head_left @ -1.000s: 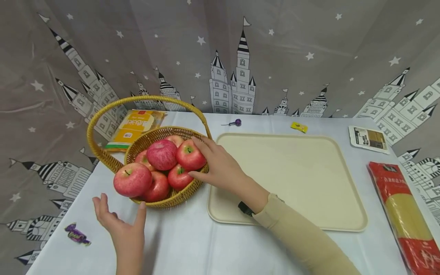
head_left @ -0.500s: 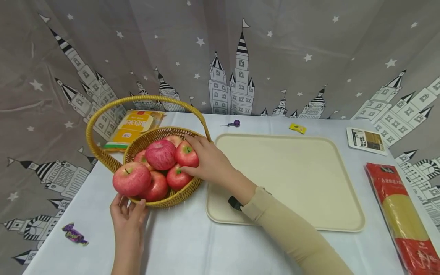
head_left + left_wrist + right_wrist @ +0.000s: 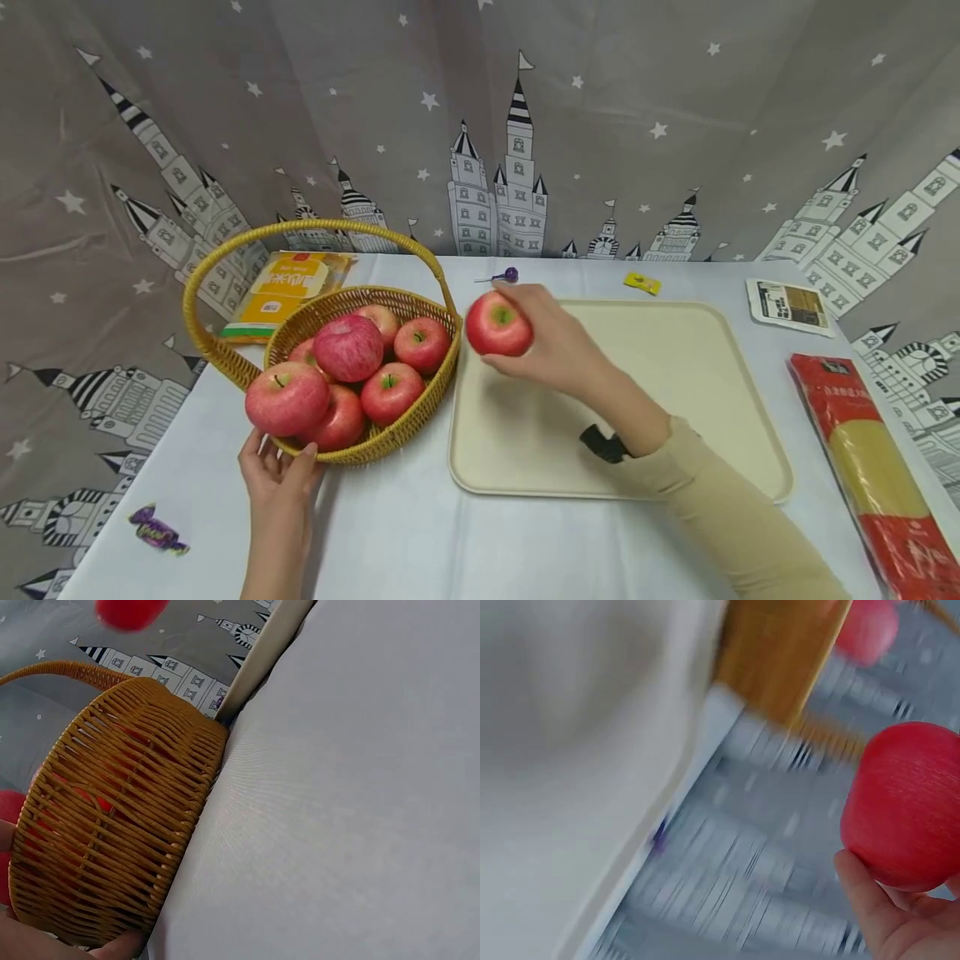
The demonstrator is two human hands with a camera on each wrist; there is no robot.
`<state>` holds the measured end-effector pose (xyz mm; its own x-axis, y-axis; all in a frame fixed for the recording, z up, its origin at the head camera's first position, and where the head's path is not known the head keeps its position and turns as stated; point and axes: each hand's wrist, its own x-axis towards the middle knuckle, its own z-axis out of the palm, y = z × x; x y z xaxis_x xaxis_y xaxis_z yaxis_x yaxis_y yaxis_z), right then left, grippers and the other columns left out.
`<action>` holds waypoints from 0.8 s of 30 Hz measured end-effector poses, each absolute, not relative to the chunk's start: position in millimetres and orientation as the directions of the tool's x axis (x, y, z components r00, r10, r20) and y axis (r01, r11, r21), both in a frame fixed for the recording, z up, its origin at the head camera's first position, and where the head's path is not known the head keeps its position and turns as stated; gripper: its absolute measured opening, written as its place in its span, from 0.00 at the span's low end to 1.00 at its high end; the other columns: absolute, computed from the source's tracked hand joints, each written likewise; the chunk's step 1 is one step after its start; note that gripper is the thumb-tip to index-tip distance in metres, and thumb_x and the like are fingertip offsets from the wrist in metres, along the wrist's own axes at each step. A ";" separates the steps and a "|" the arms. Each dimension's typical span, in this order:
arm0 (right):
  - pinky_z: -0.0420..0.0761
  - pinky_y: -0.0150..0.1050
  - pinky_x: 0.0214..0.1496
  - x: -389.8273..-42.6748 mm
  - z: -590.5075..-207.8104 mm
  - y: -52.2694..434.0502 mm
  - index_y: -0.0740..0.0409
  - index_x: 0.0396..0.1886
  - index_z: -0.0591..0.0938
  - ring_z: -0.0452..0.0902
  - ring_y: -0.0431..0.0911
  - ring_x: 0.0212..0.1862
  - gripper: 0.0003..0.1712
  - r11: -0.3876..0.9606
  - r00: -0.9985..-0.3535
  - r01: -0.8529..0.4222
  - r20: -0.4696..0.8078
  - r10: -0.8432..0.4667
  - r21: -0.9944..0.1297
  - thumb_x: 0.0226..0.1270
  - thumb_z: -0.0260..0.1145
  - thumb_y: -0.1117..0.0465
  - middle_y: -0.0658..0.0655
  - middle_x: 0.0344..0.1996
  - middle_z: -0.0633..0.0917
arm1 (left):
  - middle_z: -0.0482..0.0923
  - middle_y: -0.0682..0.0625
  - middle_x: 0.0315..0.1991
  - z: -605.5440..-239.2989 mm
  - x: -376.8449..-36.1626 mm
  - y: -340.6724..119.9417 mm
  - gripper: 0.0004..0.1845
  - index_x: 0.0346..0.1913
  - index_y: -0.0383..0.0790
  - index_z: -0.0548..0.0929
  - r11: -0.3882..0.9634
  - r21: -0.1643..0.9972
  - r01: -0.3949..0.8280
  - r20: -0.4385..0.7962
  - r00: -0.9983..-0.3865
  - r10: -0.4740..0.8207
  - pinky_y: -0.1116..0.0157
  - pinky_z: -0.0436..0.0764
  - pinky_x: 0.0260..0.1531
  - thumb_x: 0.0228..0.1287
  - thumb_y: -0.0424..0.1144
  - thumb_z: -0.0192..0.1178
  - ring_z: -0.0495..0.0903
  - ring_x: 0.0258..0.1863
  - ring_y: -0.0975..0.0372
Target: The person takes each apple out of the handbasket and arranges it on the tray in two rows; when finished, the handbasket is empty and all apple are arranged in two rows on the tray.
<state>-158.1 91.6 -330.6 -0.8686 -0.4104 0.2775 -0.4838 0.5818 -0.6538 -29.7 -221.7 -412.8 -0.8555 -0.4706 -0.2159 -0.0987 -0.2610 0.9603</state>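
With my right hand (image 3: 558, 350) curled around the apple (image 3: 498, 324) above the tray (image 3: 675, 400)'s nine o'clock edge, I lower gently while my left hand (image 3: 279, 467)'s relaxed fingers steady the basket (image 3: 360, 446).

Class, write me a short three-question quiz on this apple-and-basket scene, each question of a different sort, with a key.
1. True or false: the right hand holds an apple above the cream tray.
2. What does the left hand touch? A) wicker basket B) noodle packet C) purple candy
3. Fill in: the purple lollipop lies behind the ____.

Key: 1 true; 2 A; 3 tray.
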 end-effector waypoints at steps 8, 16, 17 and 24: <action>0.74 0.60 0.54 -195.6 -362.1 234.8 0.65 0.68 0.65 0.66 0.60 0.58 0.48 0.747 -0.977 -0.206 0.172 -0.124 -0.633 0.53 0.75 0.49 0.67 0.59 0.70 | 0.43 0.47 0.71 -413.4 -25.8 -222.4 0.38 0.73 0.54 0.43 -0.270 0.962 -0.047 -0.180 -0.852 -0.491 0.73 0.76 0.49 0.71 0.28 0.50 0.50 0.71 0.55; 0.69 0.64 0.58 -202.5 -396.9 313.8 0.75 0.67 0.59 0.65 0.66 0.57 0.52 0.800 -1.000 0.020 -0.004 0.022 -0.600 0.58 0.70 0.43 0.75 0.57 0.68 | 0.40 0.47 0.73 -413.5 -24.2 -223.7 0.38 0.74 0.57 0.41 -0.259 0.959 -0.115 -0.233 -0.842 -0.488 0.56 0.64 0.62 0.72 0.31 0.51 0.48 0.72 0.58; 0.69 0.64 0.58 -202.1 -398.8 316.4 0.75 0.67 0.58 0.64 0.67 0.57 0.53 0.803 -0.999 0.039 -0.025 0.030 -0.595 0.58 0.69 0.42 0.76 0.57 0.67 | 0.39 0.48 0.73 -413.4 -24.3 -223.8 0.39 0.74 0.57 0.41 -0.259 0.958 -0.124 -0.240 -0.840 -0.486 0.55 0.63 0.63 0.72 0.32 0.51 0.48 0.72 0.58; 0.64 0.66 0.62 -200.4 -389.6 305.6 0.70 0.72 0.53 0.57 0.69 0.63 0.56 0.844 -0.997 0.021 0.055 0.059 -0.536 0.59 0.67 0.40 0.76 0.64 0.60 | 0.38 0.49 0.75 -413.6 -28.6 -221.6 0.40 0.74 0.59 0.40 -0.253 0.956 -0.148 -0.257 -0.838 -0.482 0.53 0.62 0.64 0.71 0.33 0.53 0.48 0.72 0.59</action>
<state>-200.4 305.6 -389.6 -0.9968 0.0588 0.0546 0.0205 0.8442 -0.5357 -28.6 -221.6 -413.6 -0.8376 -0.4819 -0.2572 -0.1480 -0.2530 0.9561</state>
